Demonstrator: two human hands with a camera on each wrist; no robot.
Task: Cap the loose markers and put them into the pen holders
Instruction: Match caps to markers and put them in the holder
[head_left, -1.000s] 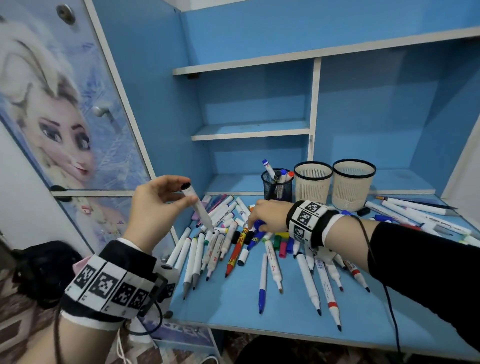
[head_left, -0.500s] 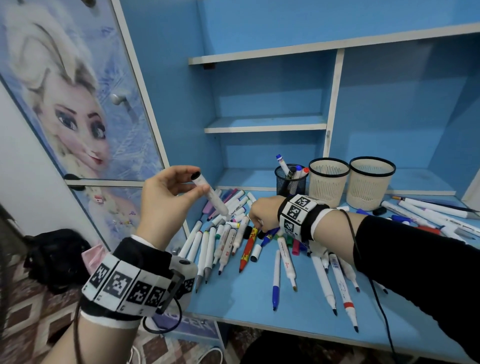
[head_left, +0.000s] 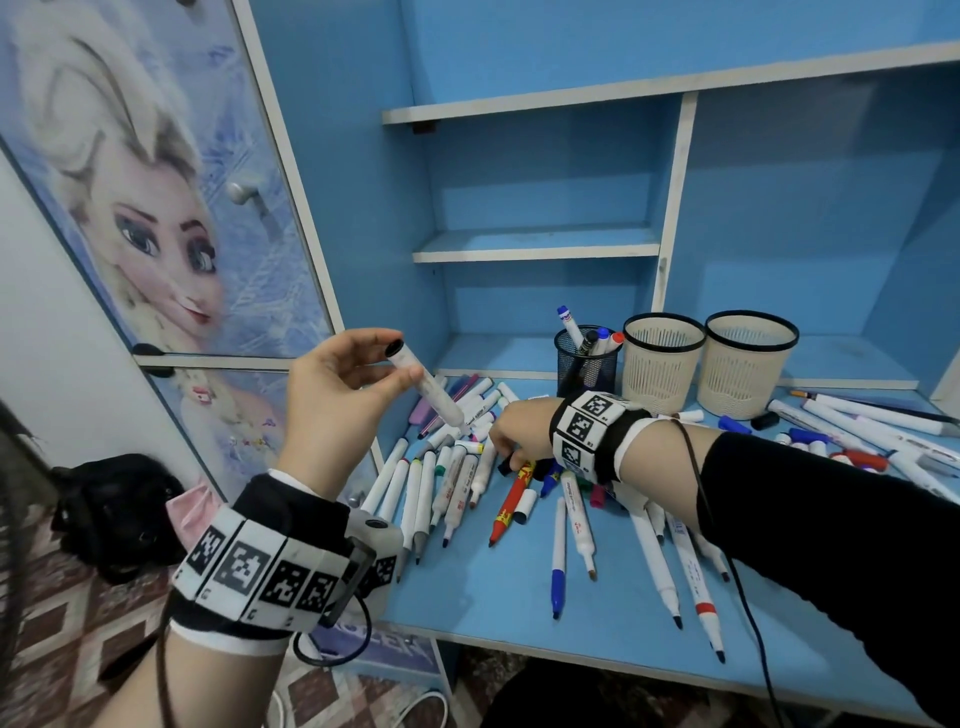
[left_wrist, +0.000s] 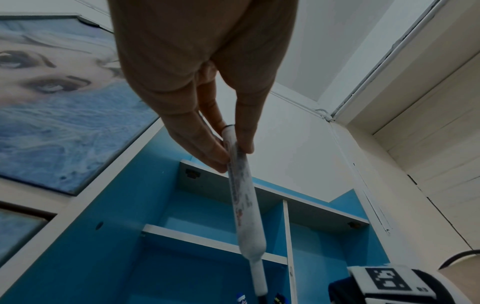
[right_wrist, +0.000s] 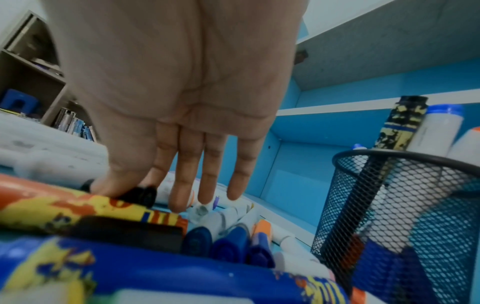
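Head view: left hand (head_left: 332, 395) pinching white marker (head_left: 431, 396) near its black end, tip angled down over marker pile (head_left: 457, 467); right hand (head_left: 514, 434) down among that pile.

Left wrist: thumb and fingers (left_wrist: 207, 148) clamped on uncapped marker (left_wrist: 244, 201).

Right wrist: thumb and forefinger on black cap (right_wrist: 141, 194), other fingers straight; mesh holder (right_wrist: 389, 216) beside.

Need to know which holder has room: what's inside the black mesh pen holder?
The black mesh pen holder holds several capped markers standing upright, with blue and red caps, plus a dark patterned pen. The mesh hides its bottom.
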